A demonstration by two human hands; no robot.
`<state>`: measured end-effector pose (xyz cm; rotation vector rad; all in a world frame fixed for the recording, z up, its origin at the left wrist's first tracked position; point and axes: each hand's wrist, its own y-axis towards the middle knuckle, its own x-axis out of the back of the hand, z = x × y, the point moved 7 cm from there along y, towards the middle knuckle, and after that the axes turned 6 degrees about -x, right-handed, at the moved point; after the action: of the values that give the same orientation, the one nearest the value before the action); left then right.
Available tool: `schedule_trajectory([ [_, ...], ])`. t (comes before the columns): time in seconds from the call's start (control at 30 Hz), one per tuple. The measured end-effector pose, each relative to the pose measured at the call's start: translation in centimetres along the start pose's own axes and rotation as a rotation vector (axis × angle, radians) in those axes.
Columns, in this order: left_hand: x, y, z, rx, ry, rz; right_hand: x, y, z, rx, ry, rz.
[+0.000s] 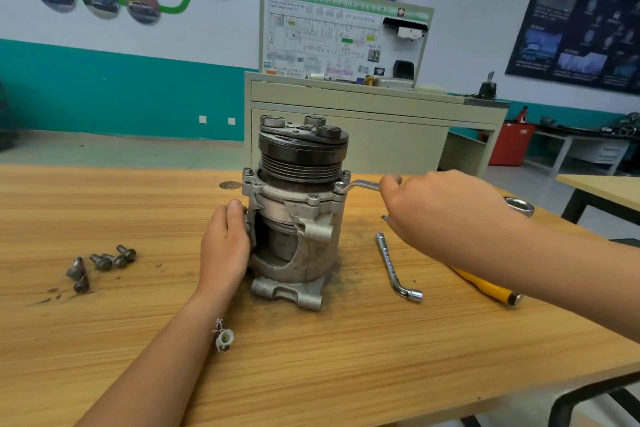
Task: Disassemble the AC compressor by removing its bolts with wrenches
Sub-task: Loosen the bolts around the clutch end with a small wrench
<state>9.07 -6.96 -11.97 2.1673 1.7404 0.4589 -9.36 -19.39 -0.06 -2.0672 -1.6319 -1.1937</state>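
Observation:
The AC compressor (294, 218) stands upright on the wooden table (138, 322), pulley end up, with a cutaway in its grey housing. My left hand (225, 246) presses against its left side, fingers fairly straight. My right hand (440, 211) grips the handle of a silver ring wrench (360, 185). The wrench's head sits on a bolt (340, 186) at the right of the flange. More bolts (314, 198) stand in the flange. The wrench's other ring end (518, 206) pokes out behind my right wrist.
Several removed bolts (102, 262) lie on the table at the left. An L-shaped socket wrench (394, 267) lies right of the compressor. A yellow-handled tool (488, 286) lies under my right forearm. Grey dust surrounds the compressor's base. A training bench stands behind the table.

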Motion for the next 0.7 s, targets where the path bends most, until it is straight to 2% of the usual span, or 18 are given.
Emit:
schedule_trajectory([
  [0.27,0.0,0.1,0.0,0.028,-0.014,-0.006,-2.1,2.7,-1.8,-0.026,-0.036,-0.128],
  [0.4,0.1,0.0,-0.1,0.003,-0.002,-0.021,-2.1,5.8,-1.5,-0.044,0.08,-0.22],
  [0.53,0.1,-0.1,0.2,0.034,-0.015,-0.026,-1.7,8.1,0.5,0.033,0.159,-0.416],
  [0.6,0.0,-0.1,0.3,0.047,-0.017,-0.016,-2.1,8.7,0.9,0.017,0.216,-0.372],
  [0.67,0.0,0.0,0.2,0.04,-0.011,-0.015,-2.1,8.4,-0.6,-0.113,0.435,-0.396],
  [0.7,0.1,0.0,0.2,0.033,-0.003,-0.019,-2.0,7.7,-1.7,-0.213,0.632,-0.423],
])
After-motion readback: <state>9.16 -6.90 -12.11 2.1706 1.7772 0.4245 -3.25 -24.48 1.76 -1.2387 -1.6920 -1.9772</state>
